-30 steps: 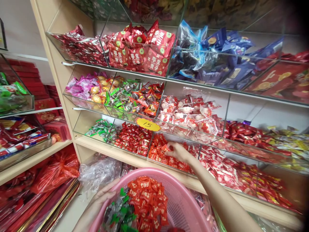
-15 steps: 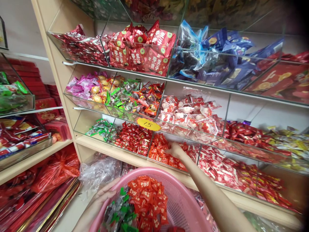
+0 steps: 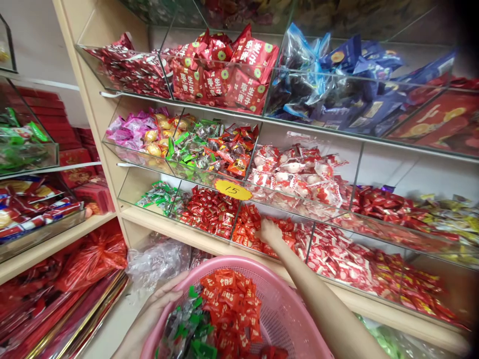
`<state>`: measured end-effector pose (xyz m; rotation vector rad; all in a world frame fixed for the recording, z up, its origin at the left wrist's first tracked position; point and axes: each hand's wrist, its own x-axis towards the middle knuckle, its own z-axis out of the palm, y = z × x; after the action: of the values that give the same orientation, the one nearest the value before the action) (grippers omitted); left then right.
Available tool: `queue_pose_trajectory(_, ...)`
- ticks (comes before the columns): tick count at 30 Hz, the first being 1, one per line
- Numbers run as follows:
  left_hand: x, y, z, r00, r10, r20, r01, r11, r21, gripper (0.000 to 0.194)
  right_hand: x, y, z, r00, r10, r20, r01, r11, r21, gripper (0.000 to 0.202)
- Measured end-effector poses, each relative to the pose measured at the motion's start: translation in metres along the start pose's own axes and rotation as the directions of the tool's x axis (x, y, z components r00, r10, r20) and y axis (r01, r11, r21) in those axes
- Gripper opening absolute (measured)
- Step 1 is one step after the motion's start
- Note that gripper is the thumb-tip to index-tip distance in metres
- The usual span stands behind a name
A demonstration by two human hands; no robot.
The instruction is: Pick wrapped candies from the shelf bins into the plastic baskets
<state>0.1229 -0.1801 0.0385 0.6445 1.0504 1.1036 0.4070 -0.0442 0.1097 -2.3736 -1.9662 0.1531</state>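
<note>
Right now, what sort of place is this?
Probably a shop selling loose sweets: clear bins of wrapped sweets fill the shelves, a yellow tag reads 15, and a pink basket holds mixed sweets.

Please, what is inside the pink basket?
The pink basket holds orange-red wrapped candies, with clear and green wrapped pieces on their left and darker red packets at the picture's bottom edge. Whatever lies beneath is covered.

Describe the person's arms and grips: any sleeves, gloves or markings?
The left grip and right grip are human and ungloved. The left forearm and right forearm are slim and bare, with no sleeve, watch, bracelet or marking visible; anything higher up lies outside the picture.
</note>
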Motion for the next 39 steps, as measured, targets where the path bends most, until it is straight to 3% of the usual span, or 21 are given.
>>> queue_pose_trajectory(13,0.003,-0.002,-0.004,1.000,-0.009,-0.016,0.009,1.000,0.001,0.046,0.001,0.011,-0.004,0.999,0.041,-0.032,-0.038,0.996,0.087,0.042)
queue_pose_trajectory(19,0.004,-0.002,-0.006,1.000,0.014,-0.018,-0.013,0.999,0.051,0.045,-0.011,0.027,-0.031,0.968,-0.134,-0.210,0.198,0.927,0.320,0.035)
queue_pose_trajectory(22,0.004,-0.003,-0.003,0.999,0.021,-0.031,-0.020,0.999,0.035,0.047,-0.027,0.028,-0.035,0.944,-0.256,-0.206,0.324,0.834,0.447,0.030)
queue_pose_trajectory(30,-0.005,0.008,0.006,1.000,-0.031,-0.004,0.031,0.998,0.045,0.045,-0.062,0.020,-0.032,0.926,-0.336,-0.171,0.372,0.746,0.552,0.031)
queue_pose_trajectory(32,-0.005,0.009,0.006,1.000,-0.020,-0.005,0.020,0.998,0.060,0.043,-0.084,0.012,-0.034,0.893,-0.427,-0.140,0.424,0.698,0.577,0.027)
queue_pose_trajectory(34,-0.004,0.009,0.005,1.000,0.000,-0.019,0.001,0.998,0.070,0.042,-0.110,0.001,-0.029,0.850,-0.526,-0.029,0.449,0.693,0.564,0.021)
queue_pose_trajectory(39,-0.004,0.007,0.005,1.000,-0.016,-0.015,0.017,0.997,0.076,0.045,-0.163,-0.025,0.010,0.738,-0.583,0.338,0.499,0.810,0.308,0.016)
